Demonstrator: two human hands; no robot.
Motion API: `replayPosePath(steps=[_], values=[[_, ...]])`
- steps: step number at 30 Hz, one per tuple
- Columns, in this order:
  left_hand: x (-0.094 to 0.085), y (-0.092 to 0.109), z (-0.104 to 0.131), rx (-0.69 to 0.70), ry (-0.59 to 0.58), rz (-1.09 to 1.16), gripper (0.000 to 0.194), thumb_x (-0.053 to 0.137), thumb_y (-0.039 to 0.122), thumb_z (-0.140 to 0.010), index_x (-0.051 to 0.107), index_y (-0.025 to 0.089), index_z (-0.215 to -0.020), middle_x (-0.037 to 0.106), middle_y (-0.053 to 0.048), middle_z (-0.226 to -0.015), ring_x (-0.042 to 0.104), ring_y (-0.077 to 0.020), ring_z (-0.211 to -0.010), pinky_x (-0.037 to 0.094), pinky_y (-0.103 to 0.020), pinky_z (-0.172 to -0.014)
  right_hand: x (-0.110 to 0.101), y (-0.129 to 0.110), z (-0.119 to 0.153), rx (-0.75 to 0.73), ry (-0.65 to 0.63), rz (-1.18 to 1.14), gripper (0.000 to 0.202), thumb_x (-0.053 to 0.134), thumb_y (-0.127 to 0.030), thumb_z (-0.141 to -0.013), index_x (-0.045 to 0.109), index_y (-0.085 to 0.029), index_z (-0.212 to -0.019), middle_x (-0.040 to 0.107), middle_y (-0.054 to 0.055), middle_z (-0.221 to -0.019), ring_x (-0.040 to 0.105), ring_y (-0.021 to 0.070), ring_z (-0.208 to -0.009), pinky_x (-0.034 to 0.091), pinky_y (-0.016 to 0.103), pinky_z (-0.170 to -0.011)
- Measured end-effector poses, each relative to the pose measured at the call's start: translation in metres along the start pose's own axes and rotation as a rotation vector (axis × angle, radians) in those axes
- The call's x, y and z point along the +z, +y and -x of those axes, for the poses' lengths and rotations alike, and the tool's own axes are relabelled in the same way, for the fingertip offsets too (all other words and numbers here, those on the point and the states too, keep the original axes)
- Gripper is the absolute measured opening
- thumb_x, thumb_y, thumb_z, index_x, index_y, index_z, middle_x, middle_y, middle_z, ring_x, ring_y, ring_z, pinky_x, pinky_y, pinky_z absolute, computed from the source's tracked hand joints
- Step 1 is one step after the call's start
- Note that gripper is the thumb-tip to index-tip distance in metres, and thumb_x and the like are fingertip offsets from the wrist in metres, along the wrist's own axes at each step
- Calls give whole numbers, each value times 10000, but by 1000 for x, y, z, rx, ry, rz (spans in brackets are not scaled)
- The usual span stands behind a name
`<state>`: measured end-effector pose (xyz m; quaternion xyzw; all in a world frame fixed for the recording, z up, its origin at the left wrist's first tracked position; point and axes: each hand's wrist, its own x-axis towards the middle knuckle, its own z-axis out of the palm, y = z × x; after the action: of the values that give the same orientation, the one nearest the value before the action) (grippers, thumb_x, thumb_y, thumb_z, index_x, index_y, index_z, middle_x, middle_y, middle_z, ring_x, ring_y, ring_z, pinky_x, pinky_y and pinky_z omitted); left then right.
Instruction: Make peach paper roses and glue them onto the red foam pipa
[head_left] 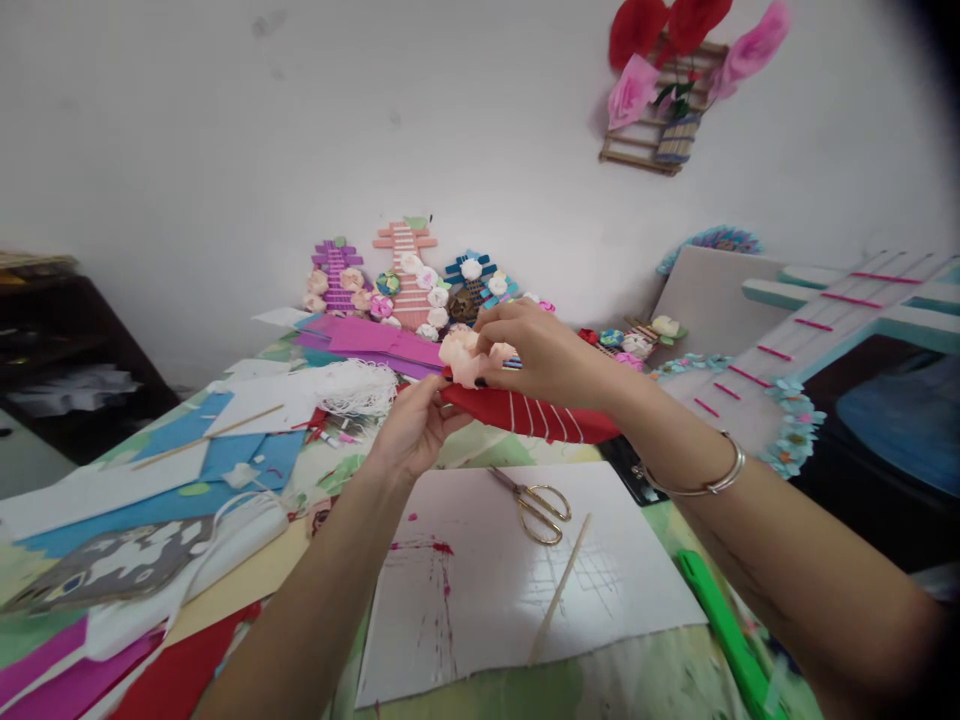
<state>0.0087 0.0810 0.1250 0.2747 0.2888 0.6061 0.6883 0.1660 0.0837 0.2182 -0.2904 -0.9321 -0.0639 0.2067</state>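
Observation:
My left hand (pixel 409 430) is closed on the left end of a red craft piece (pixel 491 405) with white strings across it, held up above the table. A pale pink paper flower (pixel 460 358) sits at that end, pinched by the fingers of my right hand (pixel 551 352). Whether the flower is fixed to the piece I cannot tell. Below the hands, gold-handled scissors (pixel 541 510) and a thin wooden stick (pixel 561 590) lie on a stained white board (pixel 487 640).
White string (pixel 352 388), purple sheets (pixel 375 338) and a patterned phone case (pixel 112 565) lie leftward. Flowered stick crafts (pixel 409 270) lean against the wall. A green tool (pixel 724 630) lies right, near a large strung craft (pixel 780 360). A dark shelf (pixel 75 350) stands far left.

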Motion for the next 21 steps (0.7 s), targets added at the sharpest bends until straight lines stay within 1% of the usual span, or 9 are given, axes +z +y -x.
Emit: replayPosePath(steps=[5, 8, 11, 13, 17, 21], values=[[0, 1, 0, 2, 18, 0, 172, 466, 36, -777, 583, 112, -676, 654, -3, -550, 619, -95, -475, 561, -181, -497, -1, 0, -1, -7, -16, -8, 148, 552, -204, -821, 580, -163, -681, 600, 63, -855, 500, 169, -821, 333, 332, -827], [-1, 1, -1, 19, 0, -17, 126, 495, 59, -761, 576, 121, -687, 653, 0, -559, 619, -103, -477, 557, -190, -496, -2, 2, -2, 12, -28, -34, 261, 519, -278, -871, 561, -166, -640, 578, 49, -786, 482, 159, -763, 334, 322, -784], [-1, 0, -1, 28, -12, -43, 82, 522, 76, -742, 565, 126, -693, 644, 5, -556, 622, -115, -477, 554, -204, -483, 0, 6, -3, 20, -41, -75, 446, 397, -399, -946, 529, -167, -589, 547, 36, -725, 464, 143, -708, 331, 308, -757], [0, -2, 0, 35, -11, -55, 69, 532, 81, -726, 546, 130, -679, 638, 8, -551, 625, -117, -480, 556, -210, -493, 2, 10, -3, 8, -50, -97, 547, 304, -468, -965, 510, -165, -560, 540, 36, -723, 463, 137, -696, 329, 302, -759], [0, -4, 0, 42, -17, -57, 56, 555, 103, -707, 530, 136, -670, 635, 7, -552, 626, -115, -490, 560, -212, -511, 5, 14, -1, 15, -37, -127, 629, 230, -580, -936, 516, -165, -559, 541, 43, -742, 472, 139, -703, 333, 292, -769], [-1, -4, 0, 41, -17, -39, 72, 564, 98, -704, 530, 138, -656, 623, 15, -533, 620, -112, -487, 564, -213, -518, 6, 13, 1, 42, -23, -150, 649, 221, -625, -911, 542, -167, -582, 540, 44, -735, 474, 145, -707, 338, 291, -776]])
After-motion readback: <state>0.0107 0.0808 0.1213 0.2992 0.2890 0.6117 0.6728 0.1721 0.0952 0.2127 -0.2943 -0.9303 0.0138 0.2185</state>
